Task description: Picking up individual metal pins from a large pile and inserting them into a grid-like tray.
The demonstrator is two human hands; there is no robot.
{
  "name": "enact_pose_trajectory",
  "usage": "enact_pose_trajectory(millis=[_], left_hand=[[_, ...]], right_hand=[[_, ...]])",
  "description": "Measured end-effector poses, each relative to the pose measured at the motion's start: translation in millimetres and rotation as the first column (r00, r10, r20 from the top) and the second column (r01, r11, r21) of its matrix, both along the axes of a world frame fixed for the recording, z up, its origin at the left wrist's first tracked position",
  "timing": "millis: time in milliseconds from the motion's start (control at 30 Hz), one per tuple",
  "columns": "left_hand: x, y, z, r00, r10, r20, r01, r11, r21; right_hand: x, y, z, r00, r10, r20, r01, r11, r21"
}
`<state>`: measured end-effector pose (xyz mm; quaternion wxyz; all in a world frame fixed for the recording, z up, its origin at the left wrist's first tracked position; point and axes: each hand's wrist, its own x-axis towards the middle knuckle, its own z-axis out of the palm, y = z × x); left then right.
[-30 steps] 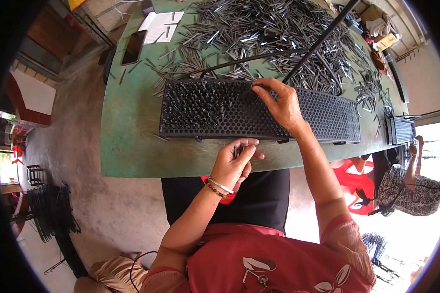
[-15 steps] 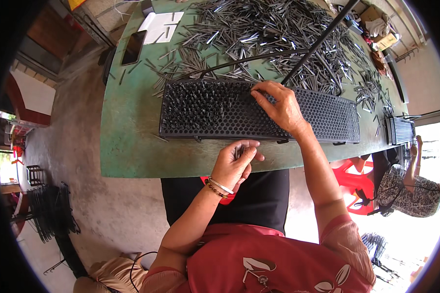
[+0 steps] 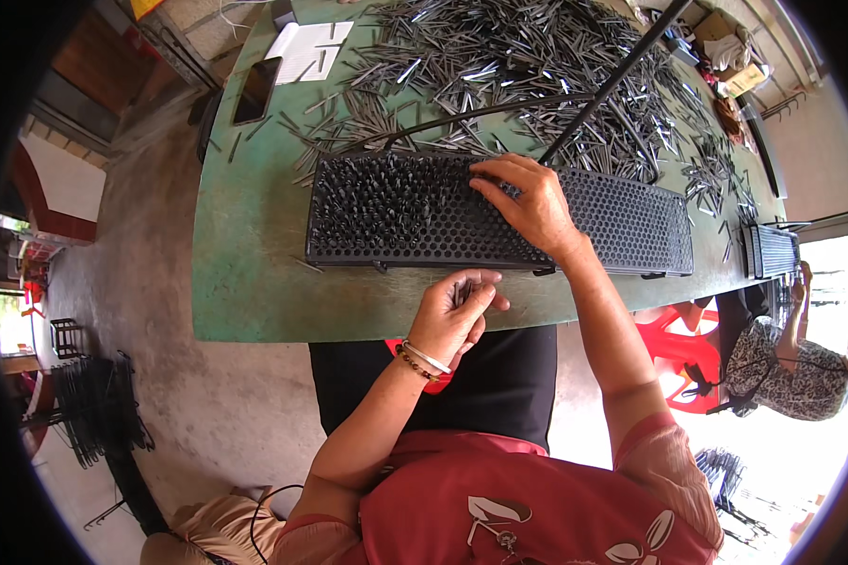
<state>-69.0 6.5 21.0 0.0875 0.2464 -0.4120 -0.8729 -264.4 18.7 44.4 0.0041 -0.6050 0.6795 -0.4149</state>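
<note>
A long black perforated tray (image 3: 622,221) lies across the green table (image 3: 245,273); its left part is filled with upright dark metal pins. My right hand (image 3: 528,202) rests on the tray near its middle, fingertips pinched over the holes at the edge of the filled part. My left hand (image 3: 454,315) hovers over the table's near edge, fingers curled around a small bunch of metal pins. A large heap of loose metal pins (image 3: 518,66) covers the far side of the table.
A black rod (image 3: 612,80) slants over the pin heap. A dark phone (image 3: 257,89) and white papers (image 3: 306,47) lie at the far left corner. A second black tray (image 3: 773,250) sits at right, near a seated person (image 3: 791,367) and a red stool (image 3: 674,339).
My right hand has shifted slightly left along the tray. My left hand stays put with its bunch of pins.
</note>
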Motion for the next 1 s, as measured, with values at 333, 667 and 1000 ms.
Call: enact_pose_trajectory(millis=[333,667,1000], left_hand=[[3,-9,-15,0.985,0.005,-0.171,0.078,0.877,0.474],[4,-15,-14,0.962,0.014,-0.274,0.172,0.747,0.642],[14,-16,-9,0.961,0.078,-0.265,0.101,0.794,0.599]], right_hand=[[11,0,-7,0.982,-0.151,0.117,0.168,0.973,-0.157],[14,3,-14,0.958,-0.224,0.181,0.257,0.948,-0.190],[16,6,-18,0.953,-0.212,-0.218,0.173,0.967,-0.186]])
